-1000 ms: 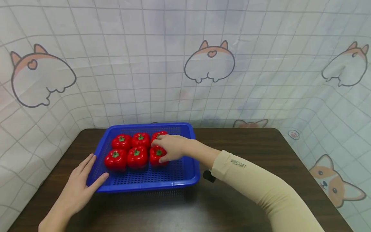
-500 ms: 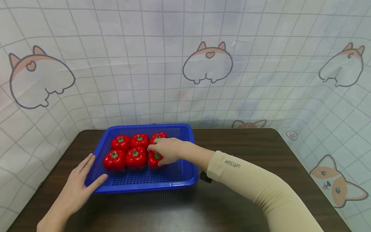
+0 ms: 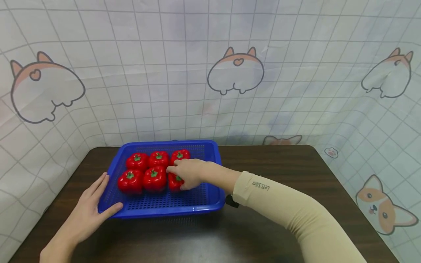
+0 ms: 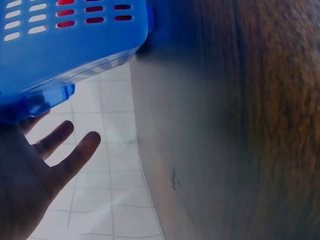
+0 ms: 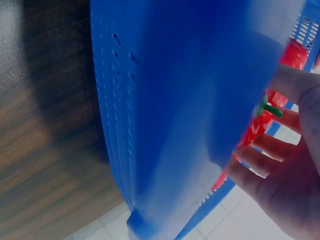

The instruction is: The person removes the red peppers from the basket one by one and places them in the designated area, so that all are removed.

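Observation:
Six-pack rows of glossy red bell peppers with green stems sit in a shallow blue plastic basket (image 3: 164, 211); there are several, in two rows. My right hand (image 3: 194, 172) reaches in from the right and grips the front right bell pepper (image 3: 173, 182), fingers over its far side and thumb at its near side. The hand covers much of that pepper. Just behind is the back right bell pepper (image 3: 180, 155). In the right wrist view, the curved fingers (image 5: 270, 147) lie against red pepper surface. My left hand (image 3: 83, 215) rests at the basket's left front corner, fingers straight along the side and thumb on the front rim.
The basket stands on a dark wooden table (image 3: 263, 226), near its back left. A white gridded cloth (image 3: 158, 73) with corgi drawings hangs behind and at both sides. A small black object (image 3: 232, 201) shows under the right forearm.
My right hand has moved slightly toward me, from over the back right pepper onto the front right one. The left hand stays at the basket corner, and the peppers keep their rows.

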`<action>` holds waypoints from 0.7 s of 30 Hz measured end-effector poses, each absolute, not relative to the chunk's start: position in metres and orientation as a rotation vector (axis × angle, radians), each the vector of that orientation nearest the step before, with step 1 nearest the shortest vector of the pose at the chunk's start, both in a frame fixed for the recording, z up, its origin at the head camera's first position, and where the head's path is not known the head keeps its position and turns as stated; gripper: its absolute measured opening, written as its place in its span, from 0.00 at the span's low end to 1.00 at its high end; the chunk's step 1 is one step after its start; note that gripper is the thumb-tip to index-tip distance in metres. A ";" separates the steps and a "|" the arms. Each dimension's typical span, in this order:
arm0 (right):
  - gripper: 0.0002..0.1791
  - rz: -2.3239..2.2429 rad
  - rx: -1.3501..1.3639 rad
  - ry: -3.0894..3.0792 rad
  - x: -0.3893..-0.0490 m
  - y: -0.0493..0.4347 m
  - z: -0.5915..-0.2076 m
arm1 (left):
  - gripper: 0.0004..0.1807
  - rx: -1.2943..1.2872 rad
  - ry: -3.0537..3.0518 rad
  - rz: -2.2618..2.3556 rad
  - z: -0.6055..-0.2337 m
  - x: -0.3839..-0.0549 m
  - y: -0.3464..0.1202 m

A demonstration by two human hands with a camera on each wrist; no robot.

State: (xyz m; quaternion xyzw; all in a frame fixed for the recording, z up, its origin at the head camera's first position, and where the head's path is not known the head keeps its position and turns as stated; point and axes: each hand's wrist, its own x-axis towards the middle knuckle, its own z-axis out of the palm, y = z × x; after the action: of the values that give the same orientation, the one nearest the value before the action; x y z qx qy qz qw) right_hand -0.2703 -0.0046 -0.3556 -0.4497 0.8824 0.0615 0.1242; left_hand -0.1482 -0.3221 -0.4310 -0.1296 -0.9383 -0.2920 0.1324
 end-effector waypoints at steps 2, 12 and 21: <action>0.39 0.180 -1.303 2.571 -0.270 -0.005 -0.356 | 0.52 -0.374 -2.726 -0.841 -0.430 -0.149 -0.321; 0.38 0.126 -1.322 2.557 -0.266 -0.004 -0.358 | 0.51 -0.366 -2.734 -0.781 -0.430 -0.144 -0.320; 0.38 0.035 -1.337 2.561 -0.262 0.012 -0.346 | 0.53 -0.370 -2.797 -0.860 -0.425 -0.142 -0.320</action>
State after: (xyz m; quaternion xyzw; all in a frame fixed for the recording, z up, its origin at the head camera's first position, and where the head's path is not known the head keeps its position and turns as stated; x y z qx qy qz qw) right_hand -0.2623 0.0117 -0.3465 -0.4591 0.8794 0.0119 0.1258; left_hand -0.1422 -0.3201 -0.4248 -0.1250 -0.9439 -0.2902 0.0959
